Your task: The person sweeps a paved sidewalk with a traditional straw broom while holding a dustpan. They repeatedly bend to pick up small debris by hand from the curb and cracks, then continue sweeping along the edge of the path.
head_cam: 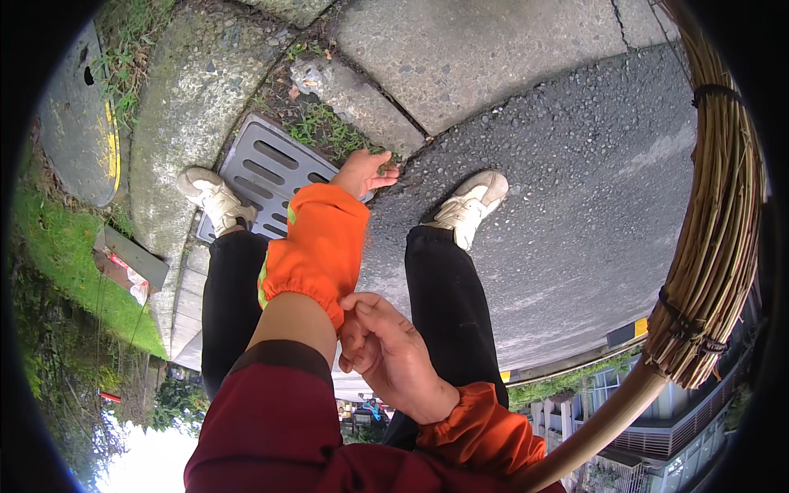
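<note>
My left hand point(368, 171) reaches forward over the corner of a grey slotted drain grate point(259, 167), beside green weeds point(327, 130). Its fingers are spread and nothing shows in them. An orange sleeve cover point(320, 240) with a yellow-green stripe wraps the left forearm, and bare skin shows between its elastic cuff and a maroon sleeve point(277, 407). Closer to me, the curled fingers of my right hand point(397, 363) pinch the edge of that cuff. A second orange sleeve cover point(481, 425) is on the right forearm.
A twig broom point(715, 215) with a wooden handle point(604, 425) lies along my right side. White shoes point(471, 206) stand on the grate's left edge and on the asphalt point(567, 185). Concrete kerb slabs point(468, 55) border the road. An open-sided box point(132, 262) sits on the grass at left.
</note>
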Demonstrator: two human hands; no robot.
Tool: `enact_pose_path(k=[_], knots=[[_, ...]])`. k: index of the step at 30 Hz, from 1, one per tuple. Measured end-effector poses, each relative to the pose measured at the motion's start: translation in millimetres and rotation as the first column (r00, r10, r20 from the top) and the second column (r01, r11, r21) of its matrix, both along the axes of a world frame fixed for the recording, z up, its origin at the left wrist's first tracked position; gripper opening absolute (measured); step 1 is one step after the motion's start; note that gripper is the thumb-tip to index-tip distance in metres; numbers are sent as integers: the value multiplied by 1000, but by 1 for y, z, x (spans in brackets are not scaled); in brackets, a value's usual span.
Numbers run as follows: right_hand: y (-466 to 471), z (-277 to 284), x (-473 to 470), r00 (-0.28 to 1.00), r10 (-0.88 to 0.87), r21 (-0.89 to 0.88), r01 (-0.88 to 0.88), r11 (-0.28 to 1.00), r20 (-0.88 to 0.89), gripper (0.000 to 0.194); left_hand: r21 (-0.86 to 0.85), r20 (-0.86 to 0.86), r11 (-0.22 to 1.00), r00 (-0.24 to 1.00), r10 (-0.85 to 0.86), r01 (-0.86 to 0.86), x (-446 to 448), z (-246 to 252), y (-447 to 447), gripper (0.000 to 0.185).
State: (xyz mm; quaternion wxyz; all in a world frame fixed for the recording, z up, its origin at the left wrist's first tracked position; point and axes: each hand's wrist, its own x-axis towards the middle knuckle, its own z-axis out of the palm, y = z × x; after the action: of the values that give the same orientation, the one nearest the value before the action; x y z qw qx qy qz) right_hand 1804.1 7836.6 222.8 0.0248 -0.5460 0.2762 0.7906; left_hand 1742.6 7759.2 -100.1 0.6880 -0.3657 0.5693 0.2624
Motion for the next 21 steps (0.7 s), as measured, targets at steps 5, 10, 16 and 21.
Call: enact_pose_path(k=[5, 10, 16, 21], knots=[[-8, 0, 1, 999, 24, 0, -24, 1000, -38, 22, 5, -110, 997, 991, 74, -74, 9, 9, -19, 40], [-11, 4, -5, 996, -1, -41, -3, 999, -84, 22, 156, -194, 794, 770, 608, -588, -21, 26, -23, 11], [-17, 7, -12, 990, 52, -83, -63, 995, -132, 21, -8, -316, 976, 927, 203, -216, -72, 51, -48, 14], [-10, 7, -8, 994, -12, -68, 4, 998, -111, 21, -99, -20, 960, 964, -265, 262, -19, 33, -31, 20]])
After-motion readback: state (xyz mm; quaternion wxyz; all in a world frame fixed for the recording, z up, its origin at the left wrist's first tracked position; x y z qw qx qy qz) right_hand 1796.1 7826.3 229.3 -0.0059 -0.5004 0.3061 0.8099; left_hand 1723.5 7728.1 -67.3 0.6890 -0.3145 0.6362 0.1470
